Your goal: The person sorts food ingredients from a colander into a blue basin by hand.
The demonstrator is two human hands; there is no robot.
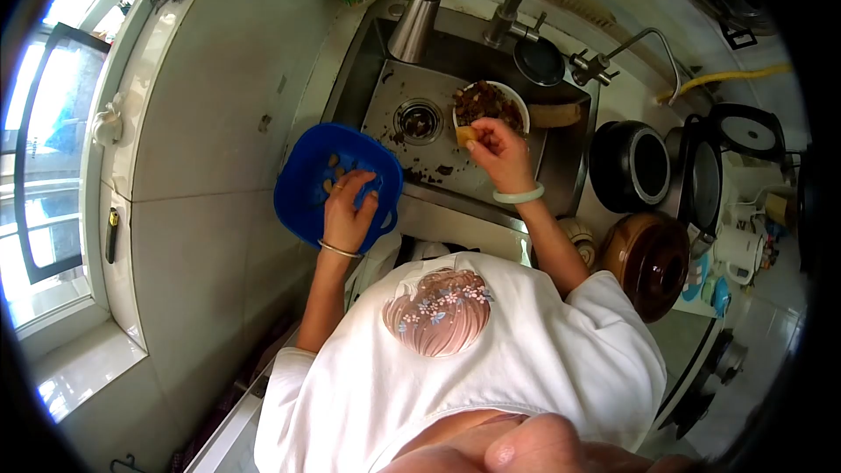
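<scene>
My left hand (350, 210) reaches over the rim of a blue plastic basin (293, 201), fingers apart and pointing down into it. Several small pale pieces, like peeled cloves or nuts (331, 177), lie on the basin's floor near the fingertips. Over the sink, my right hand (504, 158) pinches a yellowish-brown piece (466, 135) between thumb and fingers; its exact kind is unclear. This piece is at the near edge of a white bowl (523, 105) heaped with dark brown scraps or peels (486, 103). The fingers cover part of the bowl.
Dark bits lie around the drain (418, 121) of the steel sink (377, 96). A faucet (416, 31) hangs above it, with a brown cylindrical object (556, 115) at the right. Black pots (631, 166) and a brown lidded pot (648, 267) stand right of the sink. A tiled wall (201, 105) borders the left.
</scene>
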